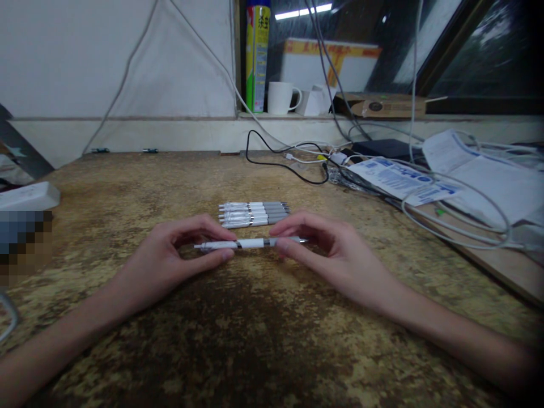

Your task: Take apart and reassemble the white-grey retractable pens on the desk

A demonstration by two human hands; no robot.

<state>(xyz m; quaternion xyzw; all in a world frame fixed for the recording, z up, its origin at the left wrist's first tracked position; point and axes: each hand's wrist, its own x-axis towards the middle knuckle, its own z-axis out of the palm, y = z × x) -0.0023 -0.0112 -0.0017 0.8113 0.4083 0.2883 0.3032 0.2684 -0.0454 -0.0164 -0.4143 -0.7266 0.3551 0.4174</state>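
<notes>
Pen (253, 243), slim, white-barrelled, is level between my hands: my left hand (164, 252) pinches it near the clear clip, my right hand (342, 255) by the grey grip, both nearly closed. Just beyond, similar pens (257, 217) lie side by side on the blotched, worn worktop (255, 340). A yellow can (257, 62) reads 杀虫.
</notes>
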